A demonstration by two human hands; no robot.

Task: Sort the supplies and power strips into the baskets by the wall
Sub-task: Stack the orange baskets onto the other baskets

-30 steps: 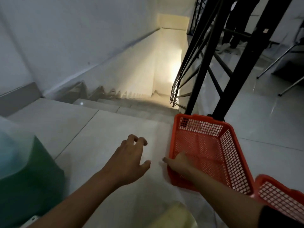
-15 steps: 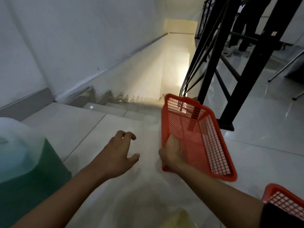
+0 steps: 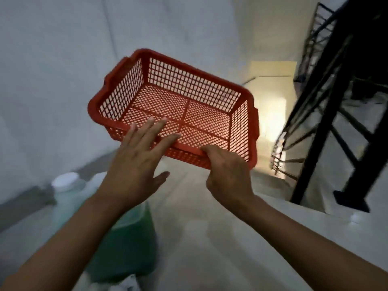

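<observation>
A red mesh basket (image 3: 178, 110) is up in the air at the top of the stairs, tilted so its open side faces the person and its empty bottom can be seen through the grid. The right hand (image 3: 227, 175) has it by the near rim, fingers curled under the edge and thumb on top, clenched on the plastic. The left hand (image 3: 136, 164) is spread flat with fingers (image 3: 155, 131) stretched out and apart, gripping nothing; the fingertips overlap the basket's near wall, though whether they actually touch it is hard to tell. Below the left forearm, on the pale tiled floor (image 3: 210, 248), stands a translucent jug of green liquid (image 3: 123, 238) with a white cap (image 3: 65, 180), close to the grey skirting of the white wall (image 3: 52, 70). To the right a black metal railing (image 3: 327, 114) runs down alongside the staircase (image 3: 270, 122), which drops toward a warmly lit landing. Everything at the edges is blurred.
</observation>
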